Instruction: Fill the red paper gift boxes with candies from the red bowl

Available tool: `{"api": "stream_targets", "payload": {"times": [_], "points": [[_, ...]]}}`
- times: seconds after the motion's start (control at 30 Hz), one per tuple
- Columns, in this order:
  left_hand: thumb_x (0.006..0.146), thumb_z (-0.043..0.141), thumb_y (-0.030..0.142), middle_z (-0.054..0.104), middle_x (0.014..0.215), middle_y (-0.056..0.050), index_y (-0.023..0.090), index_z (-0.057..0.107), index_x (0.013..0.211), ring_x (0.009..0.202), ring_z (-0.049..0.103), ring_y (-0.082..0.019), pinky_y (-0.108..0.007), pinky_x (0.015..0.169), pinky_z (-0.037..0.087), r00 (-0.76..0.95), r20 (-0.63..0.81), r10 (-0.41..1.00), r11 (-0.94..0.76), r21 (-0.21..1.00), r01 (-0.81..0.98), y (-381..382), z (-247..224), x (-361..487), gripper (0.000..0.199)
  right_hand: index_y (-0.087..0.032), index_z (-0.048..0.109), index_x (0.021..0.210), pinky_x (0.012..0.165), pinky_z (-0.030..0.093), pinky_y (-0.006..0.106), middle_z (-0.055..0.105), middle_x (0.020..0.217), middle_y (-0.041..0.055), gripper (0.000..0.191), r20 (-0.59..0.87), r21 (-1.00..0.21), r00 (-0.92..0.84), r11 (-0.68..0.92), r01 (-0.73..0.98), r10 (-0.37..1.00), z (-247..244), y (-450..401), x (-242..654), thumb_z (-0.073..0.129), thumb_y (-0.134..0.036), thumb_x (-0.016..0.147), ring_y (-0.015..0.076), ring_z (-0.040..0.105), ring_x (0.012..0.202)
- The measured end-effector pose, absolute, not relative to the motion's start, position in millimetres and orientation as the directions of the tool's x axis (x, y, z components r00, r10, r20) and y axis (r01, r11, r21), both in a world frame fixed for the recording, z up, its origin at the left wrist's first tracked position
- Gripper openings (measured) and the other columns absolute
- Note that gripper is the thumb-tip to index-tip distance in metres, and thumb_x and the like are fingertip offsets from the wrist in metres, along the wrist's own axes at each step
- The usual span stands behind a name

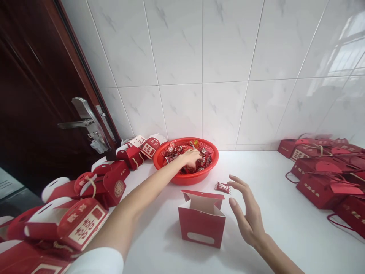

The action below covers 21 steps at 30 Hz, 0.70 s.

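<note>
My left hand point(191, 157) reaches into a red plastic basket point(196, 179) and rests on the wrapped candies point(172, 150) there. Its fingers point down among the wrappers and their tips are hidden, so I cannot see whether they grip any. In front of the basket stands a red paper box point(201, 226), upright with its top open. To the right of this box hovers my right hand point(248, 213), open, thumb and fingers apart, holding nothing. A single red-and-white wrapped candy point(223, 187) lies on the white table just beyond the box, near my right fingertips.
Several red gift boxes point(82, 224) with string handles crowd the left side of the table, beside my left arm. More red boxes point(322, 190) are grouped at the right. A tiled wall point(182, 110) rises behind; a dark door point(37, 76) with a metal handle stands left.
</note>
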State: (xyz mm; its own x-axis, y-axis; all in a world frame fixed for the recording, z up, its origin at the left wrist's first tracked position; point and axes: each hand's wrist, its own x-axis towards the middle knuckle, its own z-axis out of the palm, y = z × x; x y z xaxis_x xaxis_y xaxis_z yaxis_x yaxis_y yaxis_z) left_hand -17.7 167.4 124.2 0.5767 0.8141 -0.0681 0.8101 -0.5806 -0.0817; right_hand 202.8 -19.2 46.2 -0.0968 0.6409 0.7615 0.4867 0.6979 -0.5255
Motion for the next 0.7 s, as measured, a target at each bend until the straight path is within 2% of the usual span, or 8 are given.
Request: {"api": "stream_targets", "payload": {"times": [0.1,0.2,0.37,0.5,0.6,0.7], "points": [[0.064,0.082,0.03,0.073,0.116,-0.011,0.026,0.079,0.097,0.118,0.058,-0.035,-0.046,0.102,0.043,0.493,-0.028,0.869,-0.493,-0.117,0.862,173,121,-26,0.034,-0.024,0.054,0.127,0.093,0.059,0.045,0.061,0.135,0.0147,0.027,0.759,-0.515,-0.117,0.7,0.495,0.641,45,-17,201,0.046,-0.028,0.101,0.0303,0.06,0.127],[0.071,0.076,0.035,0.076,0.093,-0.009,0.023,0.079,0.077,0.102,0.064,-0.033,-0.043,0.095,0.044,0.379,0.05,0.924,-0.38,0.018,0.925,179,122,-43,0.014,-0.025,0.054,0.125,0.093,0.06,0.045,0.062,0.133,0.0145,0.025,0.765,-0.504,-0.123,0.706,0.498,0.633,44,-16,200,0.048,-0.027,0.101,0.0302,0.06,0.127],[0.074,0.069,0.044,0.064,0.06,-0.003,0.02,0.069,0.057,0.069,0.06,-0.022,-0.032,0.071,0.042,0.227,0.168,0.959,-0.275,0.367,0.889,185,119,-63,0.029,-0.025,0.054,0.125,0.091,0.06,0.043,0.061,0.134,0.0147,0.024,0.757,-0.504,-0.125,0.695,0.513,0.641,43,-15,200,0.047,-0.027,0.102,0.0288,0.061,0.126],[0.071,0.069,0.055,0.053,0.053,0.002,0.018,0.066,0.06,0.059,0.05,-0.017,-0.029,0.061,0.037,0.211,0.25,0.945,-0.322,0.6,0.733,182,116,-64,0.039,-0.026,0.055,0.122,0.087,0.061,0.04,0.061,0.132,0.0136,0.022,0.748,-0.526,-0.109,0.685,0.504,0.654,42,-13,200,0.047,-0.026,0.102,0.0274,0.063,0.122],[0.07,0.067,0.062,0.046,0.051,0.005,0.018,0.064,0.062,0.053,0.043,-0.014,-0.028,0.057,0.034,0.245,0.247,0.938,-0.348,0.693,0.632,175,117,-62,0.045,-0.025,0.056,0.121,0.084,0.061,0.038,0.063,0.13,0.0133,0.021,0.73,-0.56,-0.092,0.67,0.487,0.677,42,-10,200,0.047,-0.027,0.102,0.0257,0.066,0.117],[0.069,0.068,0.063,0.047,0.054,0.005,0.017,0.062,0.062,0.054,0.043,-0.013,-0.027,0.058,0.035,0.297,0.26,0.919,-0.388,0.728,0.566,169,118,-60,0.047,-0.025,0.058,0.116,0.084,0.061,0.037,0.065,0.126,0.0122,0.018,0.708,-0.599,-0.073,0.651,0.466,0.703,40,-8,199,0.047,-0.03,0.102,0.0247,0.066,0.116]]}}
